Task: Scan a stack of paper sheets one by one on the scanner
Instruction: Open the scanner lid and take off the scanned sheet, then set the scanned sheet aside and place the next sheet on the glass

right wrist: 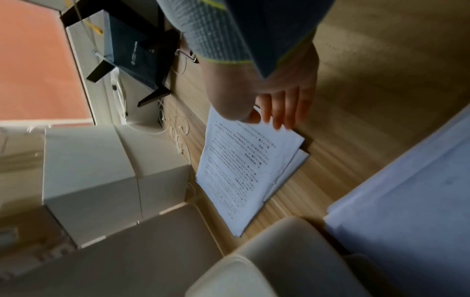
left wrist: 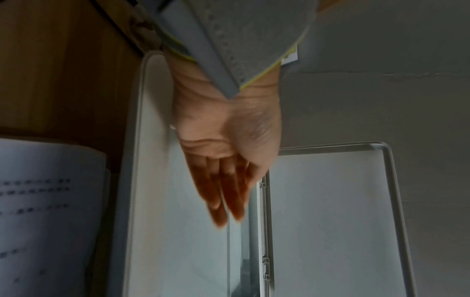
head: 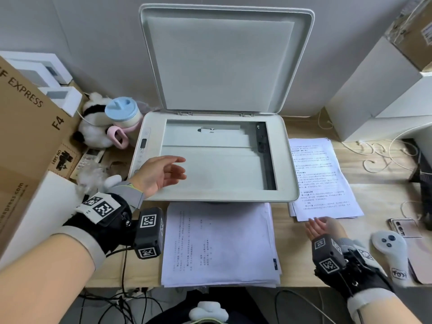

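You're at an office desk: a flatbed scanner (head: 215, 157) at centre frame, printed sheets (head: 323, 178) to its right, shipping cartons (head: 25, 118) at left, white boxes (head: 374, 90) and cables (head: 383, 155) at upper right.

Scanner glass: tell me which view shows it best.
The head view: the whole scanner glass lies bare under the raised lid. The left wrist view shows only a strip past the left hand. The right wrist view shows only a blurred scanner corner.

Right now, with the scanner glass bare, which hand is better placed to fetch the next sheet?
Left, probably. The open left hand hovers over the white flatbed scanner's front-left corner, just above the front paper stack. The right hand rests at the right-side printed pile, which seems to be the finished sheets.
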